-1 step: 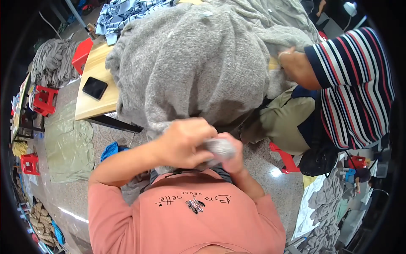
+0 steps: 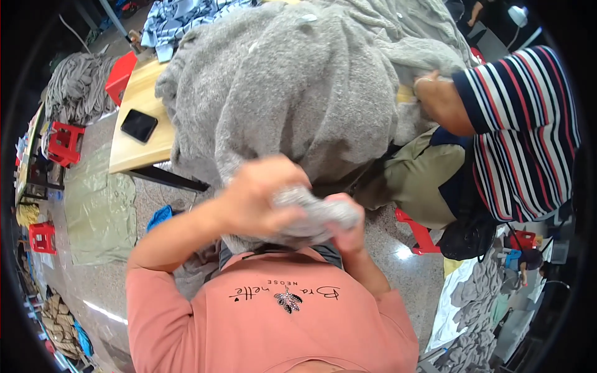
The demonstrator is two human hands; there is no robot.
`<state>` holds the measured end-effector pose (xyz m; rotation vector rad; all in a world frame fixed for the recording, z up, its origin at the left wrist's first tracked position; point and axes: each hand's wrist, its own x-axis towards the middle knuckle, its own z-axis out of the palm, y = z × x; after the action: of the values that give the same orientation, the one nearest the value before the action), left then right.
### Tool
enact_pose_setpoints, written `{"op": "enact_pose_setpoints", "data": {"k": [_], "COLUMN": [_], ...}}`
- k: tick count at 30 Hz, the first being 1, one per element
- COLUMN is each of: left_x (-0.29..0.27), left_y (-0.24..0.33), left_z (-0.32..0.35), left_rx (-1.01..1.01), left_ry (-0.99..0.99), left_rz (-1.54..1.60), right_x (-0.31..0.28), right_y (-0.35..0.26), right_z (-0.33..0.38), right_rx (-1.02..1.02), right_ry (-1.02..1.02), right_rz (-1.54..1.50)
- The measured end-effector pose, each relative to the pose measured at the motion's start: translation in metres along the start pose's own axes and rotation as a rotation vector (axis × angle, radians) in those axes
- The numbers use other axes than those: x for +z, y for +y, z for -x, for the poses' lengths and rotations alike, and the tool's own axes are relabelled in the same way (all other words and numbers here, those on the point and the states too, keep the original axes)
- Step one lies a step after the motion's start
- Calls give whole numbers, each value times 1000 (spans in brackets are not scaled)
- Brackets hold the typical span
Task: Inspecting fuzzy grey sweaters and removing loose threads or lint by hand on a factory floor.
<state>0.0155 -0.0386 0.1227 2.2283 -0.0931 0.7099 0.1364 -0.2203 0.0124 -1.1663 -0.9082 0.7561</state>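
A large heap of grey knitted fabric covers most of the table in front of me and hangs over its near edge toward my lap. Close to my chest, a bunched piece of grey fabric is stretched between my hands. My left hand, blurred by motion, is closed around its left part. At the other end my right hand grips it, with the fingers partly hidden behind the cloth. I cannot make out whether this piece joins the heap.
A black phone lies on the wooden table at left. Beside me on the right, a person in a striped shirt has a hand at the fabric. Red stools stand around. Blue patterned cloth lies at the back.
My left hand has moved slightly up and my hands are farther apart. More of the bunched grey fabric now shows between them. The person on the right has barely moved.
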Motion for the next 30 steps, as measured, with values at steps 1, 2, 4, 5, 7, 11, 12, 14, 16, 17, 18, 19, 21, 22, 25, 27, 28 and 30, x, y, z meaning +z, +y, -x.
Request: {"op": "enact_pose_setpoints", "data": {"k": [1,2,4,5,7,11,12,14,16,17,18,19,21,22,25,27,28,30], "left_x": [-14,-27,-43,-47,-30,-18,-20,-29,-34,-36,-38,-37,-51,-61,-104,-128,-138,-159], "left_y": [-15,-31,-73,-95,-108,-111,-113,-111,-114,-117,-119,-121,-126,-109,-19,58,81,73], "left_z": [-1,3,19,32,43,29,20,-6,-27,-39,-52,-63,-84,-98,-152,-156,-152,-149], "left_rx": [-109,-227,-585,-707,-529,-73,73,129,189,227,268,240,8,-187,-36,160,289,256], "left_ry": [123,239,484,409,393,374,425,478,538,385,234,247,420,518,765,769,716,680], "left_rz": [-76,-151,-96,-100,-348,-781,-846,-842,-854,-884,-916,-823,-405,-44,86,-113,-258,-285], "right_x": [-4,-5,-20,-21,-17,-25,-31,-37,-39,-39,-40,-39,-40,-46,-62,-75,-69,-56], "right_y": [7,12,19,20,9,-1,1,4,1,-2,-6,-11,-17,-16,-18,-17,-29,-61], "right_z": [6,16,13,7,-3,-13,-12,-7,-3,0,2,1,4,9,29,44,43,47], "right_rx": [97,199,305,309,267,254,226,219,207,217,220,220,192,165,98,-16,-28,-162], "right_ry": [227,462,673,756,769,770,722,748,756,803,846,861,914,916,858,721,702,379], "right_rz": [-251,-500,-764,-790,-783,-898,-932,-899,-874,-878,-885,-864,-862,-880,-835,-884,-890,-882]}}
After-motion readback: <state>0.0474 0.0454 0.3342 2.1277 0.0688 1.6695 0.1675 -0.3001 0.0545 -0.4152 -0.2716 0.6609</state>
